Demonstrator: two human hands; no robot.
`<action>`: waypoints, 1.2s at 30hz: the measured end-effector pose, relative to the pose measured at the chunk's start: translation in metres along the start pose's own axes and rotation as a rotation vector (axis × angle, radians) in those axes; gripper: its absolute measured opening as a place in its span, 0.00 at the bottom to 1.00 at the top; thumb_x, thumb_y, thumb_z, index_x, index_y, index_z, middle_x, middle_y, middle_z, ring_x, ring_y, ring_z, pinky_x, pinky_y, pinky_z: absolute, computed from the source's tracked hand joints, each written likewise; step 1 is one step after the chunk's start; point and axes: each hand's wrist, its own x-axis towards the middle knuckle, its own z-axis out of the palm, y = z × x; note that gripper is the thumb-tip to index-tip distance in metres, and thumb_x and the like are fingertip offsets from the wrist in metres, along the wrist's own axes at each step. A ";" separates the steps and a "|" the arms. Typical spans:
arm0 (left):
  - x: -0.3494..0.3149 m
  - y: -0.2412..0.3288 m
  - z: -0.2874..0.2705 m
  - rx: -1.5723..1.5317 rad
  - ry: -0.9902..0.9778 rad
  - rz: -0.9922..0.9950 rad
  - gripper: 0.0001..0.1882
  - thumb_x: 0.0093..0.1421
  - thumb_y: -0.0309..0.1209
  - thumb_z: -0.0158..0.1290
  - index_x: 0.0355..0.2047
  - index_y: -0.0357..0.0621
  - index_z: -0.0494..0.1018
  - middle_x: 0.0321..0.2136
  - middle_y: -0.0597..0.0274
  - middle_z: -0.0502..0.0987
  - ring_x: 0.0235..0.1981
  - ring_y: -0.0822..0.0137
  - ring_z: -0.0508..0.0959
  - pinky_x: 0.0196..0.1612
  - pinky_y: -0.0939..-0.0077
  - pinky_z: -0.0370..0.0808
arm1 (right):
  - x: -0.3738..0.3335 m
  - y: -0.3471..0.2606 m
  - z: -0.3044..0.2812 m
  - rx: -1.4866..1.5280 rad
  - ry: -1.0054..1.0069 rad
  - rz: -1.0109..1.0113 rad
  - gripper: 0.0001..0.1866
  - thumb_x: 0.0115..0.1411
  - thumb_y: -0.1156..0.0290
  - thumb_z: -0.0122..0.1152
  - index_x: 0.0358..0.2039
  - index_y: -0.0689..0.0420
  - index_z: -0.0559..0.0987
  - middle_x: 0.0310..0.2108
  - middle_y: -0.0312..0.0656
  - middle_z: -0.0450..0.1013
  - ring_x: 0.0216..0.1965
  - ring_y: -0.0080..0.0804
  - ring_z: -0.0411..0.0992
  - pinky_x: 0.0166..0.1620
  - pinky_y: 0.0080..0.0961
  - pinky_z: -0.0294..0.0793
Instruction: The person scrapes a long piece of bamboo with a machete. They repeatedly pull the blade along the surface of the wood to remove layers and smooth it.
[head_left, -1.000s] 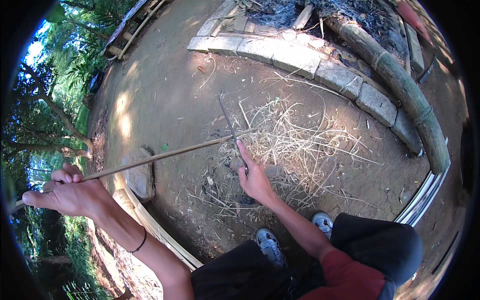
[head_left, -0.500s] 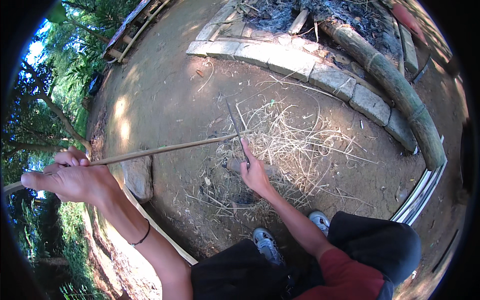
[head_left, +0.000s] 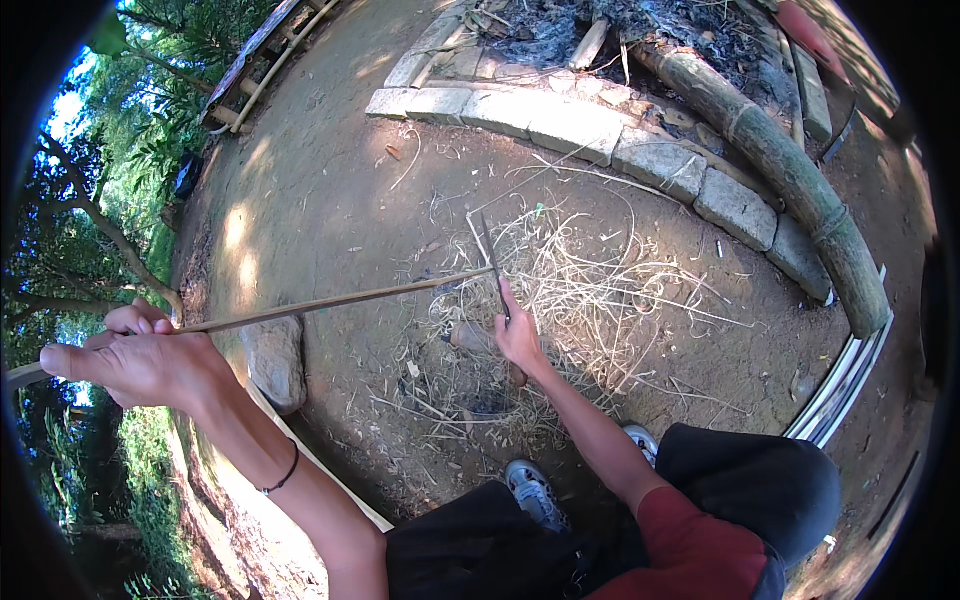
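Note:
My left hand (head_left: 150, 362), at the left edge, is closed around a long thin bamboo strip (head_left: 350, 298). The strip slants rightward, its far end over the middle of the ground. My right hand (head_left: 520, 338) grips a knife with a narrow dark blade (head_left: 489, 243) pointing away from me. The blade crosses the strip at its far tip, and they appear to touch. Most of the handle is hidden by my fingers. Below lies a heap of pale curly shavings (head_left: 600, 275), with a short wooden piece (head_left: 474, 337) partly behind my right hand.
A rough stone (head_left: 274, 362) sits under the strip at left. Ahead, a curved row of blocks (head_left: 570, 125) borders an ashy fire pit (head_left: 540, 40). A thick bamboo pole (head_left: 790, 160) rests across it. Several pale strips (head_left: 845, 385) lie at right. My shoes (head_left: 535, 490) are close below.
My right hand has moved a little right and toward me, bringing the blade to the strip's far tip. My left hand has stayed almost in place, still holding the strip.

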 end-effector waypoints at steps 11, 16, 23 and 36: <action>-0.001 -0.004 0.000 0.027 0.009 0.021 0.33 0.65 0.67 0.30 0.21 0.49 0.54 0.11 0.65 0.59 0.13 0.74 0.58 0.18 0.81 0.58 | -0.021 -0.011 0.011 0.094 -0.016 -0.027 0.37 0.60 0.79 0.45 0.70 0.53 0.50 0.13 0.41 0.71 0.11 0.24 0.65 0.16 0.27 0.70; 0.007 -0.012 0.000 -0.061 0.016 0.016 0.30 0.65 0.62 0.38 0.24 0.46 0.55 0.12 0.61 0.62 0.14 0.71 0.62 0.18 0.79 0.58 | 0.014 0.031 0.001 -0.018 0.001 0.087 0.36 0.59 0.77 0.47 0.69 0.60 0.54 0.20 0.47 0.75 0.15 0.27 0.70 0.20 0.28 0.71; 0.007 -0.002 0.003 0.017 0.158 -0.083 0.32 0.66 0.64 0.34 0.20 0.49 0.56 0.11 0.63 0.60 0.14 0.72 0.58 0.19 0.77 0.58 | -0.009 -0.005 -0.015 0.224 0.005 0.163 0.35 0.61 0.80 0.42 0.70 0.58 0.51 0.15 0.33 0.67 0.10 0.22 0.63 0.12 0.23 0.67; 0.082 -0.013 -0.087 -0.164 -0.330 -0.085 0.40 0.64 0.67 0.14 0.26 0.45 0.60 0.13 0.65 0.60 0.13 0.70 0.60 0.18 0.77 0.62 | -0.030 -0.065 -0.070 0.385 0.110 0.246 0.33 0.66 0.78 0.38 0.71 0.46 0.50 0.14 0.31 0.62 0.11 0.19 0.61 0.12 0.20 0.62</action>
